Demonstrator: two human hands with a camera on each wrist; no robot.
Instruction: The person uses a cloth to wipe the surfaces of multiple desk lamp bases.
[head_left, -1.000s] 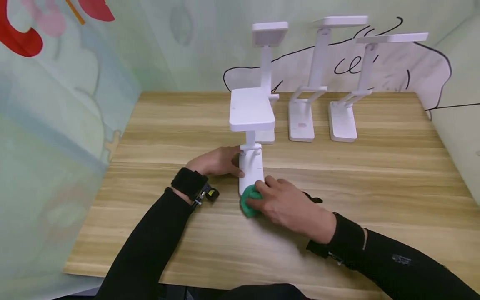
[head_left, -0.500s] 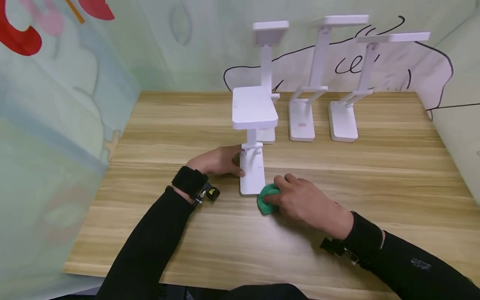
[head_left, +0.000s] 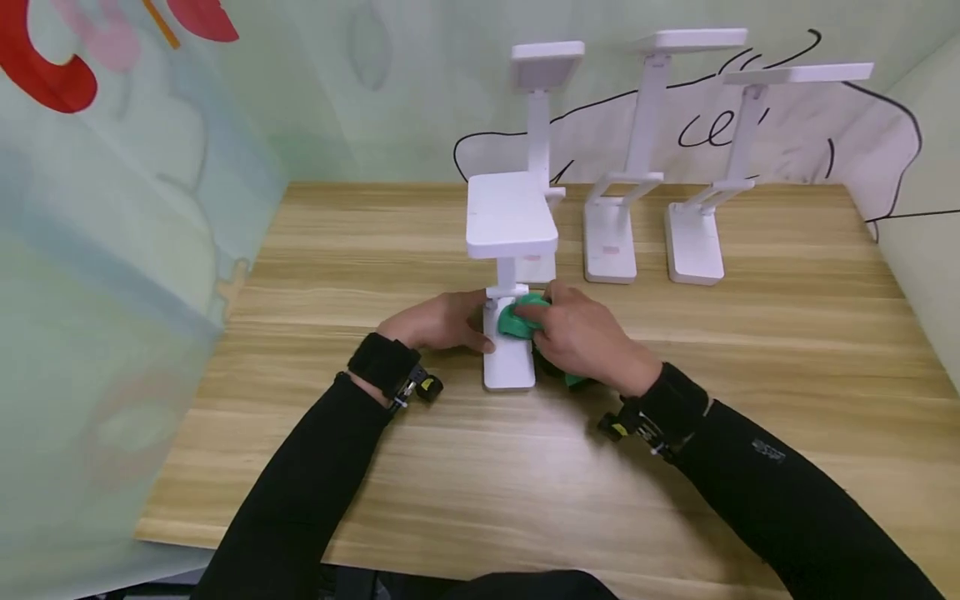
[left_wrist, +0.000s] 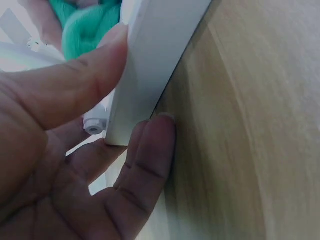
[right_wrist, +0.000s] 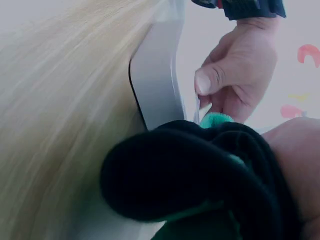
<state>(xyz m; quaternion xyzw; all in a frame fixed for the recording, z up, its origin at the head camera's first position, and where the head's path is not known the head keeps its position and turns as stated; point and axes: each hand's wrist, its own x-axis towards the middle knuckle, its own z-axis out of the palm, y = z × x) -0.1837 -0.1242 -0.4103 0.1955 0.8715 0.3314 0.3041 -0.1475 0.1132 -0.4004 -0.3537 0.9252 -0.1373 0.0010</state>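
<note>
A white folding desk lamp [head_left: 510,367] stands upright on the wooden table, its flat head raised over the base. My left hand [head_left: 445,322] holds the base from the left, thumb at its upper edge and fingers along the side, as the left wrist view shows. With bent fingers my right hand [head_left: 588,335] grips a green cloth [head_left: 517,323] and presses it on the rear part of the base, just below the hinge. Part of the cloth hangs beneath that hand, dark and close to the right wrist camera. Bunched green cloth [left_wrist: 87,32] also shows behind my left thumb.
Three more white desk lamps stand along the back: one [head_left: 536,267] partly hidden behind the held lamp, one [head_left: 610,242] in the middle, one [head_left: 694,246] at the right. Printed wall sheeting [head_left: 375,100] borders the wooden table [head_left: 360,242] behind and at the sides.
My right hand has slid the cloth from the base's front edge, out to its front right corner, then back up to the hinge end. The left hand keeps its hold.
</note>
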